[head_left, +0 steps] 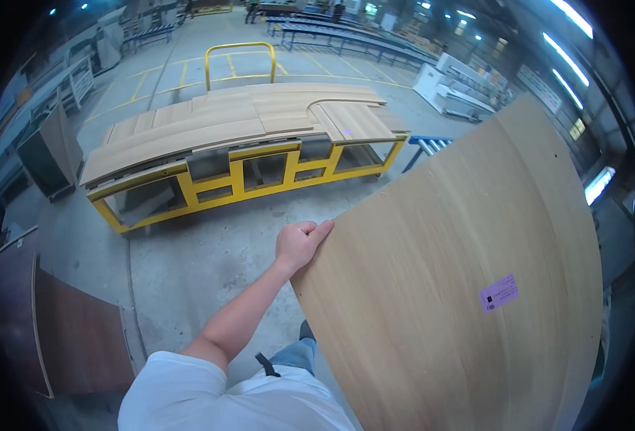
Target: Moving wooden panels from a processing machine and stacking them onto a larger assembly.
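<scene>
A large light wood-veneer panel [447, 273] fills the lower right, tilted up in front of me, with a small purple label [498, 292] on its face. My left hand [299, 243] grips the panel's left edge, fingers curled over it, arm stretched forward from a white sleeve. My right hand is hidden, either behind the panel or out of view.
A yellow steel frame table [238, 183] stacked with light wood panels [238, 118] stands ahead on the concrete floor. Dark brown boards [73, 337] lean at the lower left. A yellow guard rail [240, 49], blue roller conveyors [346, 36] and a grey cabinet [48, 151] stand farther off.
</scene>
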The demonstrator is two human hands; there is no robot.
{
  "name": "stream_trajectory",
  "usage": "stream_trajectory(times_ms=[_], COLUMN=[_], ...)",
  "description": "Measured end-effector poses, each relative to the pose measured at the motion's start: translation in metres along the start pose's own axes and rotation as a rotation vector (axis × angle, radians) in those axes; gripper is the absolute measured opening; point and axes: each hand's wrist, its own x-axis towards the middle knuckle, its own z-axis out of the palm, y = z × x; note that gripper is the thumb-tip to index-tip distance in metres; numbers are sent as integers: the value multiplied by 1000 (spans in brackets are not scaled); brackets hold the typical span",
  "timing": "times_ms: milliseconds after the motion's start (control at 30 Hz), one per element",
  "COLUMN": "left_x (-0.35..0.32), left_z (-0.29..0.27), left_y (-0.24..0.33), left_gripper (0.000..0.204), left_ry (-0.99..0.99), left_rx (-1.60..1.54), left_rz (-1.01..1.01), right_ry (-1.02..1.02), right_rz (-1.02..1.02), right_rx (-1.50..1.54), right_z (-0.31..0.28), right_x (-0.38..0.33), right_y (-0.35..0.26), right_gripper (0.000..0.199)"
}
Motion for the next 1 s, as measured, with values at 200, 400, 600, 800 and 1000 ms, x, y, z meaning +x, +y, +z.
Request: stream_trajectory(times_ms=[200,400,600,800,1000], left_x=[147,280,413,517,594], left_z=[78,160,257,324,367], left_y=[3,16,-13,-36,-106], left_gripper=[47,46,48,53,61], left_ry=[94,155,255,301,345], left_rx=[31,106,97,246,362], left_rz=[-45,-96,-159,-347,-748], right_ry=[-87,-170,-192,-164,-383], right_rz=[-41,-61,-109,-120,-25], right_rx=[-73,-120,-152,-218,-312], right_z=[160,329,504,636,799], right_x=[128,237,368,483,593], right_y=[-85,-146,-209,-285,-365], right_gripper=[50,49,49,48,65])
